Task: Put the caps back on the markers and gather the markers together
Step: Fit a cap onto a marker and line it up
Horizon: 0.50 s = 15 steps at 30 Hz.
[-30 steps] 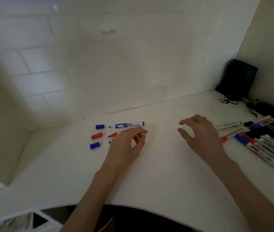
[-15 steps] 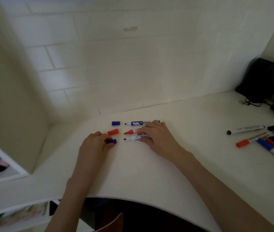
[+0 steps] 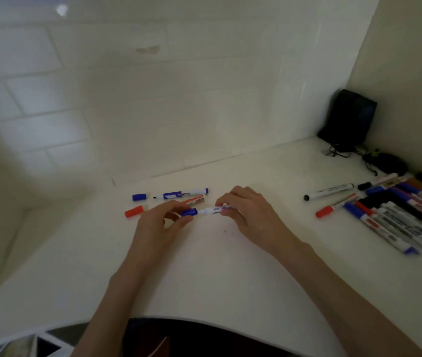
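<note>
On the white desk (image 3: 204,266), a loose red cap (image 3: 134,211) and a loose blue cap (image 3: 139,197) lie at the far left, beside two uncapped markers, one blue-labelled (image 3: 181,194) and one red-labelled (image 3: 195,200). The left hand (image 3: 158,228) pinches a blue cap (image 3: 188,212) onto a white marker (image 3: 216,210) whose barrel the right hand (image 3: 251,215) grips. Pushed off-axis, the cap may seat crooked or slip and roll away. Well to the right lies the capped pile (image 3: 398,215), and a careless sweep while gathering could scatter it.

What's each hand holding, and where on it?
Left hand pinches the blue cap; right hand grips the white marker around its barrel.
</note>
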### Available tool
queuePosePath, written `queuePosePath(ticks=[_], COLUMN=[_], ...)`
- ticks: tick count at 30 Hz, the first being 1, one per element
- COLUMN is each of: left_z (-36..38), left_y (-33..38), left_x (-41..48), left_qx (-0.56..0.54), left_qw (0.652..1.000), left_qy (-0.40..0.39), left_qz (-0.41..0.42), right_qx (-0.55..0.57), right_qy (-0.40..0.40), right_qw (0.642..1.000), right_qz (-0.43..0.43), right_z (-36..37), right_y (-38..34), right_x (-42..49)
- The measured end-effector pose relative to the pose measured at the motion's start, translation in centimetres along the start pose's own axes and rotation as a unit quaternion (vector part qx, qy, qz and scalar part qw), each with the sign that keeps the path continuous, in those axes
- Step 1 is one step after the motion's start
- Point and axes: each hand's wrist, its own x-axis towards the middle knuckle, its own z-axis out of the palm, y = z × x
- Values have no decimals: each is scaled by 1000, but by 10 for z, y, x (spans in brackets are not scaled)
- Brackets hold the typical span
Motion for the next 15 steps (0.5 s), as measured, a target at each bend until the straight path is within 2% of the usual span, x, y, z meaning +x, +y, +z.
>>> queuePosePath(ticks=[5, 10, 15], left_z=[24, 60, 91], left_y=[21, 55, 72], left_x=[12, 31, 35], left_qx=[-9, -13, -72], left_qw=[999, 991, 988], left_qy=[-30, -92, -76], left_qz=[35, 99, 117], right_qx=[-10, -72, -4], right_qy=[19, 21, 58], right_qw=[1000, 994, 993], right_qz=[12, 73, 104], right_z=[-22, -50, -62], right_y=[16, 32, 47], right_x=[-26, -52, -73])
